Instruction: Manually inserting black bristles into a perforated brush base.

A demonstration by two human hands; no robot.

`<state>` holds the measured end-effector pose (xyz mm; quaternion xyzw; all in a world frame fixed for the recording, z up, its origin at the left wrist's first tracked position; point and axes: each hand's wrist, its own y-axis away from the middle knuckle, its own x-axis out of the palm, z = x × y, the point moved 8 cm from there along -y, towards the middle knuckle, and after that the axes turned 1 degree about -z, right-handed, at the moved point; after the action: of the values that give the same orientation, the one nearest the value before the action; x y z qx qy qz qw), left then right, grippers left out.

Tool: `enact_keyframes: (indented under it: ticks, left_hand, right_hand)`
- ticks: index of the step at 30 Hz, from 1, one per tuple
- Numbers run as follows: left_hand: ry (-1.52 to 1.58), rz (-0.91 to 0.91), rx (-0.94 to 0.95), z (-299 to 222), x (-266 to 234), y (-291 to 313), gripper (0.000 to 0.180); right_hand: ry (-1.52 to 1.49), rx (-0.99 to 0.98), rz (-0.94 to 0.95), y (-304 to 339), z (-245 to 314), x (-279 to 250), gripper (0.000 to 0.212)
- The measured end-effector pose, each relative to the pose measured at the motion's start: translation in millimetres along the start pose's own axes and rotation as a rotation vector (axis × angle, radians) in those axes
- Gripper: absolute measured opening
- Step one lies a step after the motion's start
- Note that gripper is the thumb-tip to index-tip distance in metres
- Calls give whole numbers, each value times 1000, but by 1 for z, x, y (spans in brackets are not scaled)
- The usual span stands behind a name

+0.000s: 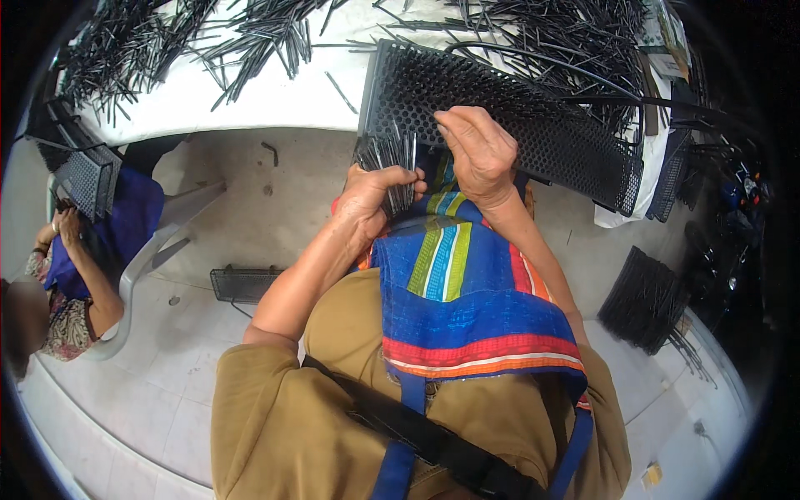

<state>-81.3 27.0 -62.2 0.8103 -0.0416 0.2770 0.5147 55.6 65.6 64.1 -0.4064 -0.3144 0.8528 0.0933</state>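
My left hand (371,193) is closed round a bundle of thin black sticks (397,158), the thumb lying across them and their tips fanning upward. Just right of it, my right hand (481,157) is raised over a black perforated rack (400,87), thumb and fingertips pinched together. Whatever the pinch holds, if anything, is too small to tell. The rack slants from the table's edge down to the right. Sticks stand in many of its holes, while the left end shows bare round holes.
Heaps of loose black sticks (542,42) cover the white-topped table (321,100). At left, a person (75,275) in a plastic chair handles a similar rack (87,179). Another rack (242,285) lies on the floor, and a stick-filled one (642,296) sits at right.
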Motion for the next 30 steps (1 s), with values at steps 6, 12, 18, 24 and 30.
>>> enact_keyframes:
  ticks: [6,12,18,24,30]
  left_hand:
    - [-69,33,-45,8,5,2,19]
    - [-39,9,-4,8,-2,-5,19]
    - [-71,-13,30,4,0,-5,17]
    - [-49,-17,9,4,5,-2,18]
    - [-43,-23,24,5,0,-3,17]
  right_hand:
    - [32,-52,116,-3,4,9,23]
    - [17,-40,97,5,-1,5,21]
    - [-45,139,122,-9,-23,21,9]
    - [44,219,252,-32,-25,33,10]
    - [-58,248,230,-26,-32,37,11]
